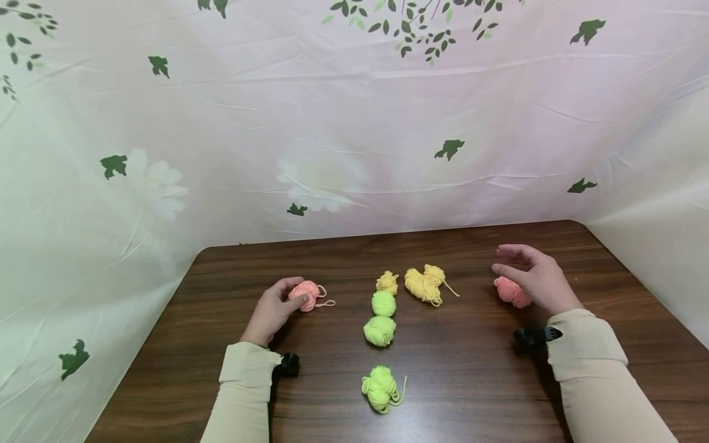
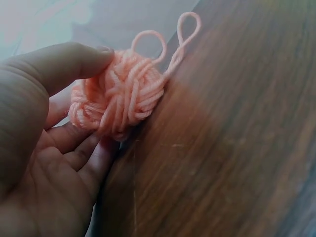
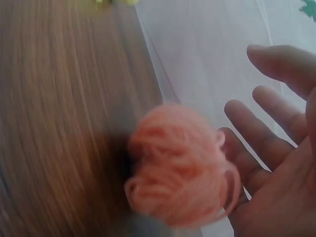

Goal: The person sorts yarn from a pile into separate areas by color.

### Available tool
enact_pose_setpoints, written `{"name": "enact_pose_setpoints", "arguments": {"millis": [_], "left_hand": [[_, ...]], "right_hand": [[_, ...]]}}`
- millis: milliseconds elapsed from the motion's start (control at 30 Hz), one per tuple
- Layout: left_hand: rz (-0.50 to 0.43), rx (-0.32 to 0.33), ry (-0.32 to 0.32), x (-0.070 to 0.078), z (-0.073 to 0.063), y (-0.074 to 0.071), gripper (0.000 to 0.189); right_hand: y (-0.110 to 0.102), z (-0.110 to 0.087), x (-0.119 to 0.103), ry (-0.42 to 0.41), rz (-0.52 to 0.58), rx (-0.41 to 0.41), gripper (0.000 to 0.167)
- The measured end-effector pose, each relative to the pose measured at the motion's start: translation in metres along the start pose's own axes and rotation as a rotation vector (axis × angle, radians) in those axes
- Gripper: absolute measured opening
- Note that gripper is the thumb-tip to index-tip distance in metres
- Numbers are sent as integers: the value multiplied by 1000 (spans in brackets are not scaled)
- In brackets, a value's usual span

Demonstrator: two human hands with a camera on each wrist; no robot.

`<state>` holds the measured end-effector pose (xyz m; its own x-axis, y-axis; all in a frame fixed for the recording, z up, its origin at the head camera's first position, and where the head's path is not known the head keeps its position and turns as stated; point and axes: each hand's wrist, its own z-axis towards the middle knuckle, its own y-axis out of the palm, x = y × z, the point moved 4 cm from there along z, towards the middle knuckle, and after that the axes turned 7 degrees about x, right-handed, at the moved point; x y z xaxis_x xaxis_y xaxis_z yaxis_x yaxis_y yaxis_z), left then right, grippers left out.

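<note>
At the left of the table, my left hand (image 1: pixel 271 315) holds a pink yarn ball (image 1: pixel 304 295) between thumb and fingers. Two loose loops of strand stick out from it, clear in the left wrist view beside the thumb (image 2: pixel 74 61). On the right side, my right hand (image 1: pixel 543 282) has its thumb and fingers spread apart. A second, coral-pink yarn ball (image 1: pixel 512 292) lies under that hand in the head view. The right wrist view shows this ball (image 3: pixel 177 168) beside the fingers, its outline blurred, and nothing is gripped.
Between the hands, a small yellow yarn ball (image 1: pixel 387 282) and two green ones (image 1: pixel 383 304) form a column. Yellow yarn (image 1: pixel 425 285) lies right of it, and another green ball (image 1: pixel 381 389) sits nearer. A printed cloth (image 1: pixel 354 123) hangs behind the brown table (image 1: pixel 454 381).
</note>
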<state>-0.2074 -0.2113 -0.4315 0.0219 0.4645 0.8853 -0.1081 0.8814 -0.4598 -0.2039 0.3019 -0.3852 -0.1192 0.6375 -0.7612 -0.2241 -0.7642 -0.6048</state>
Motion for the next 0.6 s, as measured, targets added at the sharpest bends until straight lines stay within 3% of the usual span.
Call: {"name": "enact_pose_setpoints", "arguments": {"millis": [233,600], "left_hand": [[-56,-16,-14,-4,-1,-1,49],[-53,7,-22,-3,-2,0,46]], "right_hand": [[-7,0,16,54,-23,-58,69],[-11,0,41,91,-64,-154,71]]}}
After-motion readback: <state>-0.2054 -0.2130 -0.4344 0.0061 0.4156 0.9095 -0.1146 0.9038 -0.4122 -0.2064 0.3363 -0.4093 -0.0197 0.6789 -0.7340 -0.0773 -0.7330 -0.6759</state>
